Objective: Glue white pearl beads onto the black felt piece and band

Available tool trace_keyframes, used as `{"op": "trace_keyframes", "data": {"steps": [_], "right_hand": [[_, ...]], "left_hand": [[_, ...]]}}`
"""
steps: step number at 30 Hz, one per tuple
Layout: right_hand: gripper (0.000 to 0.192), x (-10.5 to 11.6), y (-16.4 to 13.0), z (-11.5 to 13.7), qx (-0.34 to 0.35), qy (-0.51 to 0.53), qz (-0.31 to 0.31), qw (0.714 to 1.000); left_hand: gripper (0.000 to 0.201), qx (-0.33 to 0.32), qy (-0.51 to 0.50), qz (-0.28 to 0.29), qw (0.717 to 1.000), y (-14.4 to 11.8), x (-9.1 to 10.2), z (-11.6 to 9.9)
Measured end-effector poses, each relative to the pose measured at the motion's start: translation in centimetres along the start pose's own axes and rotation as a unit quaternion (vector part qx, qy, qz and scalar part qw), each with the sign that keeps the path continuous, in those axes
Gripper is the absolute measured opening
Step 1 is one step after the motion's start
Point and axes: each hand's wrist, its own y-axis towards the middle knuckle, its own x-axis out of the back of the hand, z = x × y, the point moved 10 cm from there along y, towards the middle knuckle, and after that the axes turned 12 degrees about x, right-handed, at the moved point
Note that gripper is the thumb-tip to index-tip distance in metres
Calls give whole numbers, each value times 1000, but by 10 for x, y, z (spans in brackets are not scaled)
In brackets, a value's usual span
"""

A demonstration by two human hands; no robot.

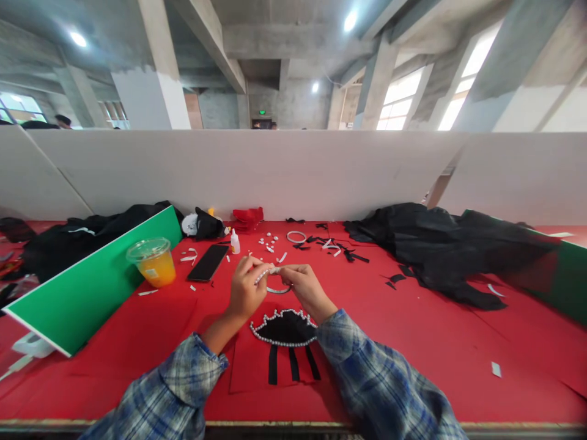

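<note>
My left hand (247, 288) and my right hand (306, 288) meet over the table, fingers closed in a pinch on a thin whitish ring (279, 291). The ring looks like a narrow hoop or roll of tape; its far part is covered by my fingertips. Something small and pale shows between the fingers, too fine to make out. Just below the hands lies a black eye-shaped piece (285, 330) edged with silvery beads, its upper edge peaked. Three black strips (294, 365) extend from under its lower edge towards me.
A white dropper bottle (235, 242), black phone (208, 263) and lidded cup of orange drink (158, 269) stand left. A green board (98, 275) borders that side. Another ring (296, 237) and black scraps (351, 254) lie behind; black cloth (422, 244) is heaped right.
</note>
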Motion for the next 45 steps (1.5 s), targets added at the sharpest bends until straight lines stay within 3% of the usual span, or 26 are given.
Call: {"op": "trace_keyframes", "data": {"steps": [4,8,15,19,28,45], "right_hand": [[20,2,2,2,17,-72,17,997],[27,-1,3,-3,22,-84,43,995],[38,2,2,-18,1,-50,8,999],[41,-1,2,-25,-3,-38,6,999],[29,-19,-11,-40,-132,111,86,981],[21,6,-2,-18,-20,-17,-1,1000]], "left_hand": [[23,-53,51,22,997,-4,-5,-10],[17,16,8,19,1000,0,-5,5],[11,142,-61,26,988,-1,-16,33],[13,172,-104,47,979,-4,-26,45],[22,129,-108,112,979,-6,-38,42],[17,39,-25,120,992,-7,-38,29]]}}
